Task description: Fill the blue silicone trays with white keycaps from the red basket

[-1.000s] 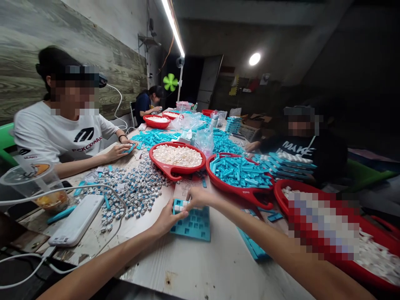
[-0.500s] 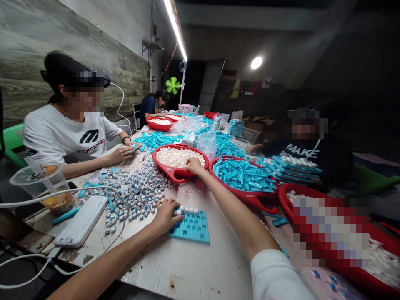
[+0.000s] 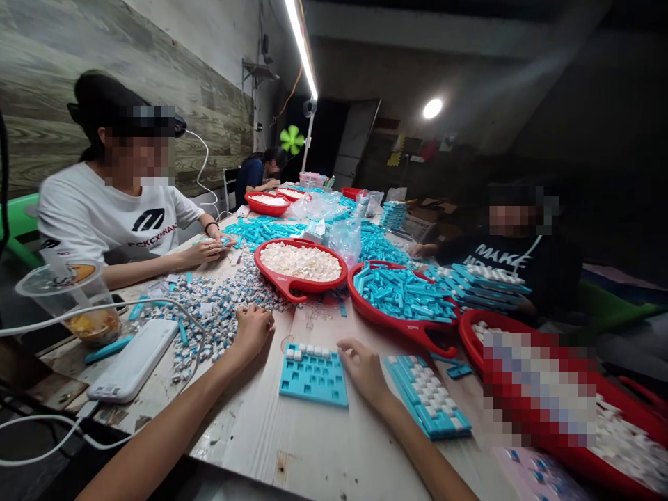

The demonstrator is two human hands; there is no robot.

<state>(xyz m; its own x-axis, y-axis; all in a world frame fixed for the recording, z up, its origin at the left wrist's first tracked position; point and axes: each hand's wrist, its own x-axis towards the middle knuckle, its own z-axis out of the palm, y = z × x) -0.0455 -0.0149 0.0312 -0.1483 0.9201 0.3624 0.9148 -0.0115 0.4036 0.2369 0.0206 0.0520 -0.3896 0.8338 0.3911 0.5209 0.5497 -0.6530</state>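
- Board [image 3: 313, 385] had white caps [image 3: 318, 351] along far side
- Left hand [image 3: 253, 332] curled by parts [image 3: 216, 306], couldn't tell if holding
- Right hand [image 3: 364, 370] was kinda half-open near board's right edge

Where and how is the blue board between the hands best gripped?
Likely by its side edges, left hand and right hand each from its own side: the blue board lies flat, and its white caps sit toward the far end, where fingers could knock them.
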